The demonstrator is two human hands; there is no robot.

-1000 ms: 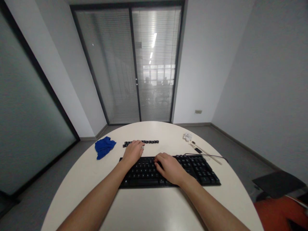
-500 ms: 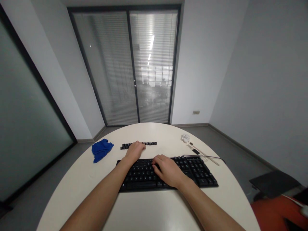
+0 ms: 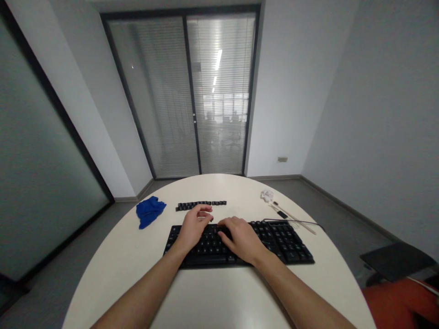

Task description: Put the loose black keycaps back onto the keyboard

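Note:
A black keyboard (image 3: 206, 262) lies across the round table in front of me, part of its upper rows hidden by my hands. My left hand (image 3: 195, 227) is over its upper left part, fingers curled, with a small dark keycap (image 3: 211, 220) at the fingertips. Fingers bent and thumb apart, my right hand (image 3: 240, 237) rests on the middle of the keyboard; its fingertips touch the upper keys. Beyond the keyboard, loose black keycaps (image 3: 192, 205) stand lined up in rows on the table.
A crumpled blue cloth (image 3: 150, 212) lies at the left of the white table (image 3: 219, 297). To the right are a white crumpled wad (image 3: 266, 195), thin pale sticks (image 3: 305, 227), a small black piece (image 3: 282, 214) and the keyboard's cable (image 3: 313, 223). A red chair (image 3: 394, 304) stands lower right.
My left hand has come back from the loose keycap rows to above the keyboard, near my right hand. The right hand stays on the keys. The view has shifted slightly.

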